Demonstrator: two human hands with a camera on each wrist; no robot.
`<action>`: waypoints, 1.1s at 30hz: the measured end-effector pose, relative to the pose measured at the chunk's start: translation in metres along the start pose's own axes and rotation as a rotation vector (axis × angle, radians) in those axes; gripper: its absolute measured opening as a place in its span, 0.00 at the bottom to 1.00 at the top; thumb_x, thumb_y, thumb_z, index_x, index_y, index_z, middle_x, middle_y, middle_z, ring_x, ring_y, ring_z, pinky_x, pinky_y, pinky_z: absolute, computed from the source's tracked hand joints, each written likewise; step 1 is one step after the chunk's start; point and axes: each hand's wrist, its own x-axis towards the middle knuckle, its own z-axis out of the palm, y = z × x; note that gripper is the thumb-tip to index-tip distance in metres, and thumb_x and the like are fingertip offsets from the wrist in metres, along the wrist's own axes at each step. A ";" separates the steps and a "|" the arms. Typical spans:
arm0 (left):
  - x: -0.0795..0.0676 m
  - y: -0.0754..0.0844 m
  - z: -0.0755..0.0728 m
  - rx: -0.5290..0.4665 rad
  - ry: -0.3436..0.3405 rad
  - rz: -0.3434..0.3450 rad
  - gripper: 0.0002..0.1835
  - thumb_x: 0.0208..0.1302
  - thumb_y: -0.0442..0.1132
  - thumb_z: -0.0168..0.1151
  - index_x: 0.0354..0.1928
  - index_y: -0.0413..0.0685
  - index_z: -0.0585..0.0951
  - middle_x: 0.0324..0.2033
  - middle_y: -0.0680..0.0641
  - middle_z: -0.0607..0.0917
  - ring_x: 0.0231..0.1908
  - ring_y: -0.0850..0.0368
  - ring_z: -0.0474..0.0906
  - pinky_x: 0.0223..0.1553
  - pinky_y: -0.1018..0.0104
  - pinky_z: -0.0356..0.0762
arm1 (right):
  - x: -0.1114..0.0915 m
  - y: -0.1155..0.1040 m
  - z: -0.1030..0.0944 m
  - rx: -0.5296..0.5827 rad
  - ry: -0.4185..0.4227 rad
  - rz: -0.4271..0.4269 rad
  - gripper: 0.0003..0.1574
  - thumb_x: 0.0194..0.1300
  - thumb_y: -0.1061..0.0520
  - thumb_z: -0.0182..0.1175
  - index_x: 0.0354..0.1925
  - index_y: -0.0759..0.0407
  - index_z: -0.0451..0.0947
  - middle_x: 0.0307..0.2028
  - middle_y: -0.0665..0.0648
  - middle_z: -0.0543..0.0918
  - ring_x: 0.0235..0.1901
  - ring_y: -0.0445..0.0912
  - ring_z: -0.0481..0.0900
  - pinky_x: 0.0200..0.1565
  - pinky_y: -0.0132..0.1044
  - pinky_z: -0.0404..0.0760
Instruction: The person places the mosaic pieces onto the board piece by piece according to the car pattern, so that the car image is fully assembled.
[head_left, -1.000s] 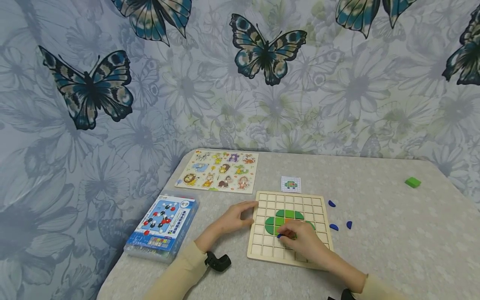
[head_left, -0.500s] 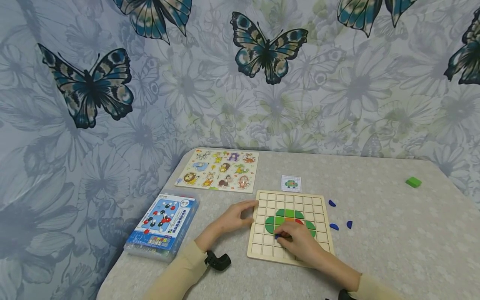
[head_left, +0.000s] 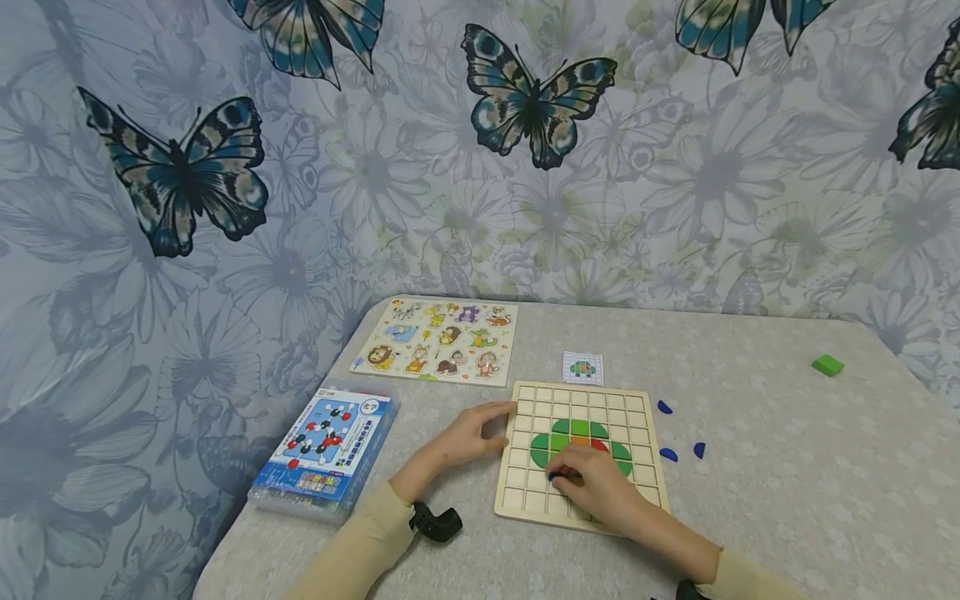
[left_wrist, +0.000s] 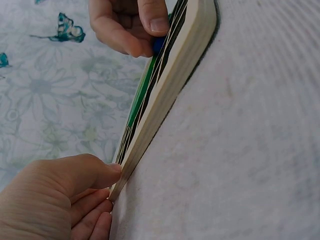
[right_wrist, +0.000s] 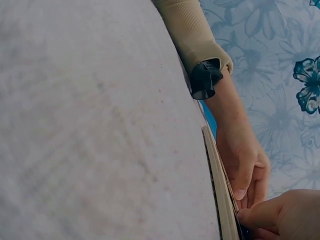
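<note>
A small blue piece point(head_left: 555, 476) is pinched between thumb and fingers of my right hand point(head_left: 600, 482), low over the wooden grid board point(head_left: 525, 492). Its shape is mostly hidden by the fingers. The left wrist view shows the blue piece point(left_wrist: 158, 45) at the board's surface, near green pieces. My left hand point(head_left: 467, 435) touches the board's left edge with thumb and forefinger spread apart. On the board, green pieces point(head_left: 540, 451) surround orange and red ones point(head_left: 597, 445), partly covered by the right hand. Behind it lies a small pattern card point(head_left: 582, 367).
Several blue pieces point(head_left: 668, 455) lie right of the board. A green block point(head_left: 828, 365) sits farther right. An animal picture board point(head_left: 435, 340) lies at the back left, and a boxed molecule model set point(head_left: 324, 454) stands at the left. A patterned wall is behind the table.
My right hand has shifted slightly left and toward me with the blue piece, uncovering more red and green pieces. The left hand stays at the board's edge.
</note>
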 end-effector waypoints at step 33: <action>0.001 -0.004 0.002 -0.014 -0.010 0.000 0.31 0.63 0.37 0.61 0.67 0.42 0.67 0.65 0.45 0.68 0.66 0.50 0.59 0.65 0.54 0.57 | -0.014 0.093 -0.117 -0.193 0.255 0.286 0.13 0.58 0.67 0.64 0.43 0.71 0.80 0.37 0.65 0.83 0.35 0.57 0.81 0.36 0.48 0.82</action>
